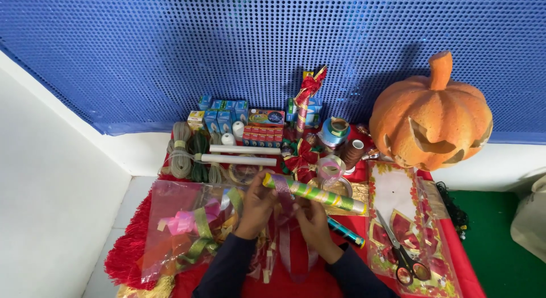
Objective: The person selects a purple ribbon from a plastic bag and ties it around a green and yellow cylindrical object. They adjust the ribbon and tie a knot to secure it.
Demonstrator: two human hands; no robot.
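Both hands' fingers (267, 198) hidden among ribbon (284, 207), grip unclear

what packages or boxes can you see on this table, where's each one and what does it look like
Small blue boxes: back row left of centre, against the blue wall, a cluster of little blue and white cartons.
Yellowish box: left end of that row, small and squarish.
Flat box: just right of the blue ones, oblong, dark with orange edges.
Red packs: in front of it, a row of small red ones.
Clear bag: front left, beside the left hand, holding ribbon bows.
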